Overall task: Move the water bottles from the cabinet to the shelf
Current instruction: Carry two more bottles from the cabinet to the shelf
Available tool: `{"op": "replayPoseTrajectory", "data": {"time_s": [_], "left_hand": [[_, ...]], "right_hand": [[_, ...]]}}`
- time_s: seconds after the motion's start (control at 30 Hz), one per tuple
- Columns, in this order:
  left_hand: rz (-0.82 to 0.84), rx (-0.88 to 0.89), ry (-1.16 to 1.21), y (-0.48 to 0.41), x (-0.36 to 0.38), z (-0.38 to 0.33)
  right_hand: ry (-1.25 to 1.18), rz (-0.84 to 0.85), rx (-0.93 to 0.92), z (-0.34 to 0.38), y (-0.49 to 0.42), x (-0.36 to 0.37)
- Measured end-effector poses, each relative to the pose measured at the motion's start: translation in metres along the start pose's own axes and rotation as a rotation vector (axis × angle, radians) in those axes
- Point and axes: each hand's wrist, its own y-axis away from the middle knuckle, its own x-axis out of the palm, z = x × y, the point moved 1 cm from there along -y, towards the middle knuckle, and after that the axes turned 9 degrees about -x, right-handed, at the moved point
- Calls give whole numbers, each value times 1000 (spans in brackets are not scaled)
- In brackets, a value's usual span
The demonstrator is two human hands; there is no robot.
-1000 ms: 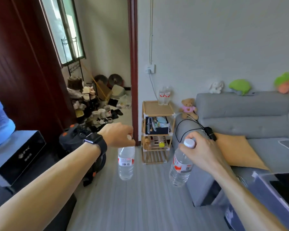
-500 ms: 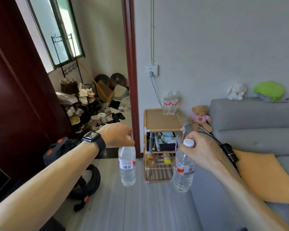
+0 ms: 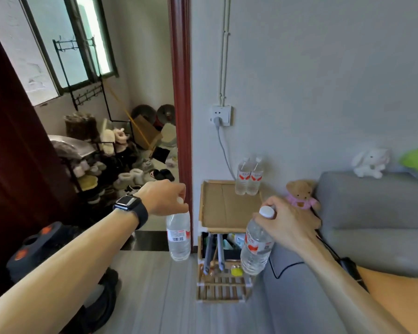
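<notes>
Two clear plastic water bottles with white caps and red-and-white labels hang in the air, one in each hand; the left hand (image 3: 163,197) is closed over the cap and neck of the left bottle (image 3: 178,235), which hangs upright above the pale grey plank floor (image 3: 155,297); the right hand (image 3: 285,221) grips the neck of the right bottle (image 3: 255,249) just under its cap, and that bottle tilts, its base swung toward the near left; a black smartwatch (image 3: 130,208) sits on the left wrist. Between the two carried bottles and a little farther off stands a small light-wood tiered shelf (image 3: 223,208); its flat top tray is bare except at the far right corner, where two more matching bottles (image 3: 248,177) stand upright, touching each other, against the white wall (image 3: 323,80); the lower tiers hold small items too cluttered to name. Right of the shelf a brown teddy bear in a pink top (image 3: 301,195) leans on a grey fabric sofa (image 3: 372,225), with a white plush rabbit (image 3: 371,162) on the sofa back; a white wall socket (image 3: 221,115) is above the shelf; left of it a dark red door frame (image 3: 180,92) opens onto a room with crowded shoe racks (image 3: 101,165).
</notes>
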Motion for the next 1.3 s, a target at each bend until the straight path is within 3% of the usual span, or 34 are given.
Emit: {"op": "replayPoseTrajectory", "data": {"time_s": [0.27,0.47,0.77,1.3], "left_hand": [[30,88,-11,-151,26,8],[-32,-2,8,-239,51,-5],[14,-89,38,-355,83,-38],[51,-20,-16,-449,104,-55]], "right_hand": [[-42,69,109,-31,-124,66],[-21,117,147,-55,-203,107],[-48,238,29,-87,-322,172],[28,326,-38,-87,-418,227]]}}
